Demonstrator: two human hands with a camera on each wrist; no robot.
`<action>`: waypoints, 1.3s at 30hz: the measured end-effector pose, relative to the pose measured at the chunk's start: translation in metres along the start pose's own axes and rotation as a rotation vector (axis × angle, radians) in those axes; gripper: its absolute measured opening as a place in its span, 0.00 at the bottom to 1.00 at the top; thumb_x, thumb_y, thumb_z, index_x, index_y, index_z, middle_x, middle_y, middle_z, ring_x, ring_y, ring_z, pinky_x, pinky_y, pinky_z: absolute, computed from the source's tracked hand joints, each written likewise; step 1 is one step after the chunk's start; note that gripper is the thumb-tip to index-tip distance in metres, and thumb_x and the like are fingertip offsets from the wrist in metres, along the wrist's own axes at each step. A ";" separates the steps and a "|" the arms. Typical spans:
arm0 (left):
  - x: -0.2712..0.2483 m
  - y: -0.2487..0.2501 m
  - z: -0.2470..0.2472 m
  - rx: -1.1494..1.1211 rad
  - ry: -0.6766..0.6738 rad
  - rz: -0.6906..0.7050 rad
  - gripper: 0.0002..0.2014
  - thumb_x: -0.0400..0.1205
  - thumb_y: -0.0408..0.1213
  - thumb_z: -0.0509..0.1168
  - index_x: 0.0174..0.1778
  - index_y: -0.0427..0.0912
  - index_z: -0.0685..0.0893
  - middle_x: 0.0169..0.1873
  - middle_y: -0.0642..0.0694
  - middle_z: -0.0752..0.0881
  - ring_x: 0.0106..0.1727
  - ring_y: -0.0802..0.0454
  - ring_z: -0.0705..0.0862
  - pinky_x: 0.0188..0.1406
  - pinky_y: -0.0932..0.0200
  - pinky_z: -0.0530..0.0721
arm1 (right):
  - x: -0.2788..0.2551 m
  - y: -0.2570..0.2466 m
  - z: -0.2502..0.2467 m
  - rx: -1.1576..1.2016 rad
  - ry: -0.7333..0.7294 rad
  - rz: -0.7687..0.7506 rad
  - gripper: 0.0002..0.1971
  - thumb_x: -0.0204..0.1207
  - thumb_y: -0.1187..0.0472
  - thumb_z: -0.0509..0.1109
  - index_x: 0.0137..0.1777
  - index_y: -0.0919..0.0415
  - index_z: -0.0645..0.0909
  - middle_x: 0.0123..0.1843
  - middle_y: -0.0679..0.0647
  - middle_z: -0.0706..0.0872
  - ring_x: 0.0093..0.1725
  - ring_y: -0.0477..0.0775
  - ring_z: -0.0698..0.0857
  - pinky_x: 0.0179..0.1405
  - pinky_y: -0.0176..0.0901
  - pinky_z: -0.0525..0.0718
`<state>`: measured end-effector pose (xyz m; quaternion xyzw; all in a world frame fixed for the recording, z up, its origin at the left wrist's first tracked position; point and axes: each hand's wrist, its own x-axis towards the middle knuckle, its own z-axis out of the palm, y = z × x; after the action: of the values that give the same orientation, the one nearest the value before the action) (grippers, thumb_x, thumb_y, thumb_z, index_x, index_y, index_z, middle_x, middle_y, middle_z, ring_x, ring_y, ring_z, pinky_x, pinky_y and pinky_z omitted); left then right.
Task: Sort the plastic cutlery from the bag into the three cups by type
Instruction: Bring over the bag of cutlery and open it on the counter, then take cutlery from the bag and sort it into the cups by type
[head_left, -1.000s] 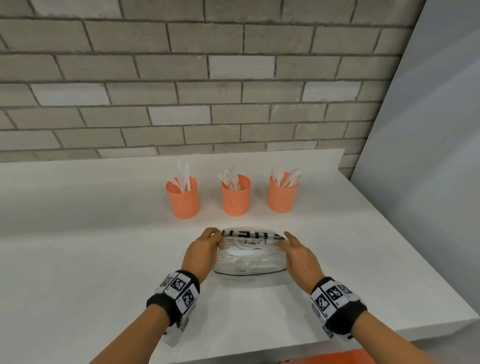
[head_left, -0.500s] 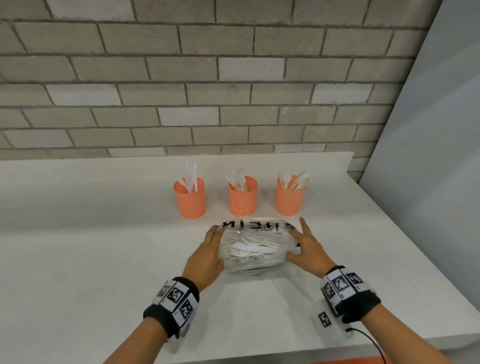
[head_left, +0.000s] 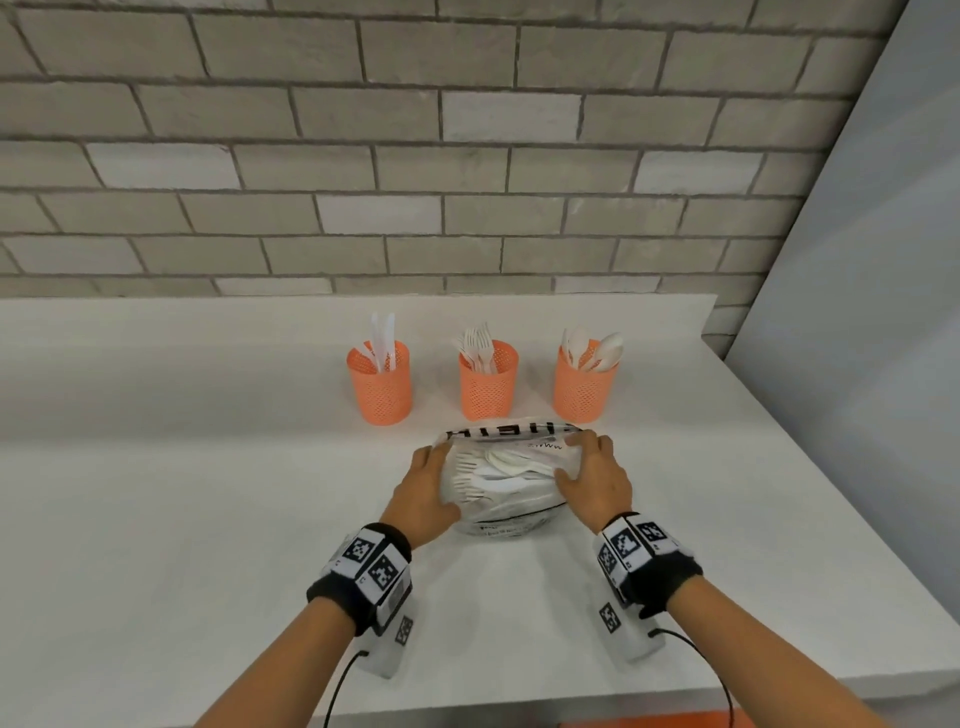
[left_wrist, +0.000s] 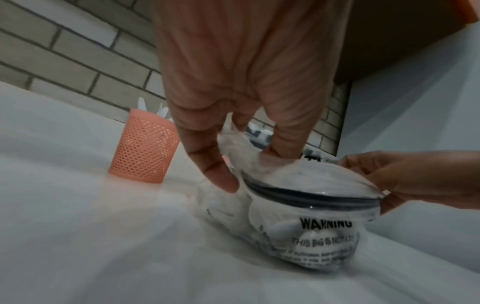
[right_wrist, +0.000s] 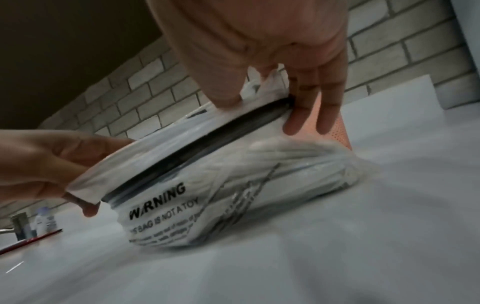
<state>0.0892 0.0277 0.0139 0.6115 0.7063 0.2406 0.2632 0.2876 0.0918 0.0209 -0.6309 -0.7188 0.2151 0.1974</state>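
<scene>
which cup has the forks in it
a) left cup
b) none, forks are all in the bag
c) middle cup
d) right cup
c) In the head view, tines stick up out of the middle cup; the left cup holds knives and the right cup holds spoons.
</scene>
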 end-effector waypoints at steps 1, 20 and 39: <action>0.001 0.000 -0.002 -0.004 0.008 -0.006 0.41 0.74 0.28 0.67 0.81 0.41 0.54 0.75 0.40 0.63 0.74 0.43 0.70 0.71 0.56 0.69 | 0.001 0.000 0.000 -0.008 -0.012 -0.026 0.24 0.75 0.67 0.66 0.71 0.59 0.68 0.67 0.61 0.72 0.54 0.64 0.82 0.44 0.47 0.78; 0.019 0.010 -0.017 0.017 -0.062 -0.078 0.35 0.75 0.28 0.65 0.78 0.43 0.61 0.68 0.39 0.67 0.66 0.41 0.74 0.67 0.55 0.73 | -0.004 -0.025 -0.008 -0.580 -0.148 -0.490 0.15 0.75 0.61 0.70 0.59 0.66 0.81 0.57 0.61 0.80 0.56 0.59 0.81 0.44 0.44 0.78; 0.028 0.015 -0.041 -0.282 -0.126 -0.303 0.24 0.75 0.21 0.55 0.68 0.38 0.73 0.40 0.45 0.76 0.27 0.53 0.74 0.24 0.66 0.70 | 0.031 -0.033 0.018 -0.561 -0.515 -0.423 0.45 0.70 0.59 0.74 0.82 0.49 0.52 0.78 0.61 0.65 0.76 0.64 0.65 0.72 0.55 0.69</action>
<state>0.0699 0.0567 0.0526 0.4694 0.7315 0.2561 0.4231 0.2462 0.1174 0.0244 -0.4245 -0.8887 0.1165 -0.1278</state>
